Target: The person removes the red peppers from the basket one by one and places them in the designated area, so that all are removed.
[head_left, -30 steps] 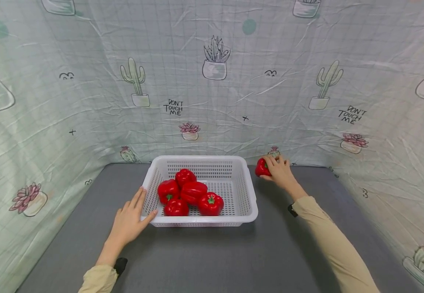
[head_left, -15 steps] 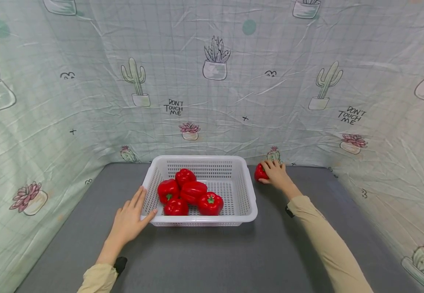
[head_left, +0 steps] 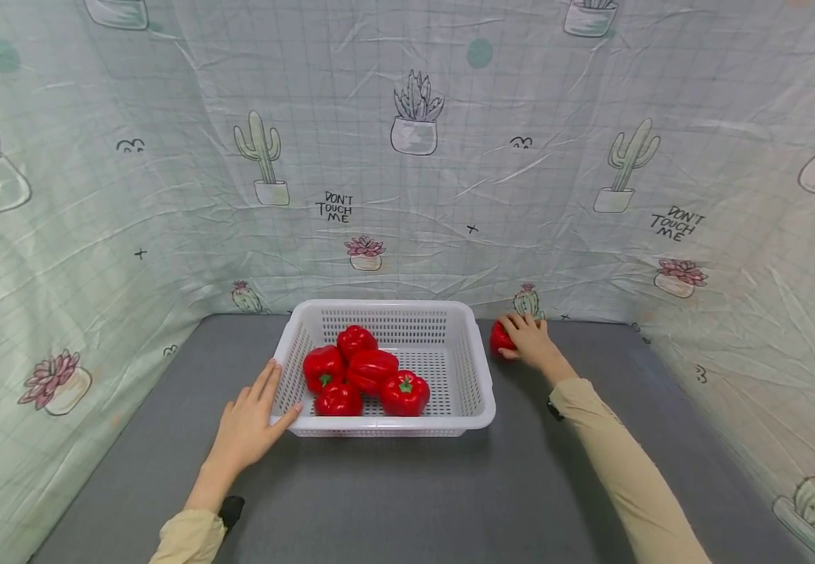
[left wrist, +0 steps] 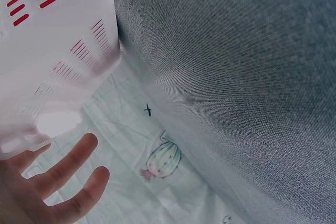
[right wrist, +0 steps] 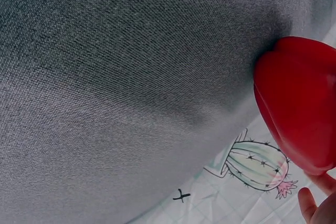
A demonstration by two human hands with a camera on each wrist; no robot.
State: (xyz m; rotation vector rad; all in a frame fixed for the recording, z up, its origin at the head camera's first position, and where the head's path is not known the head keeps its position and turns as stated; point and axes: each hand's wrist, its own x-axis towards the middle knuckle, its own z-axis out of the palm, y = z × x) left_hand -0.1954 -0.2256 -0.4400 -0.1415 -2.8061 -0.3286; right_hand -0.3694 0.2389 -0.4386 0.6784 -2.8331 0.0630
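A white plastic basket point(head_left: 386, 423) with slotted walls stands on the grey table and holds several red bell peppers point(head_left: 373, 370). My left hand point(head_left: 245, 427) rests on the basket's left rim, its fingers straight and spread; in the left wrist view those fingers point(left wrist: 79, 198) lie beside the slotted wall point(left wrist: 63, 51). Beyond the basket's right side, my right hand point(head_left: 528, 339) holds another red bell pepper point(head_left: 500, 340), with fingers over its top and right side. That pepper point(right wrist: 299, 100) appears to sit on the table in the right wrist view, where most of the hand is out of frame.
The grey table point(head_left: 407, 501) reaches back to a hanging cloth point(head_left: 407, 180) printed with cacti and pot plants. The cloth also runs along the left and right sides. The basket's back rim point(head_left: 382, 304) is close to the back cloth.
My right hand and its bell pepper have moved slightly left and down, toward the basket's right side. The left hand, the basket and the peppers inside it stay where they were.
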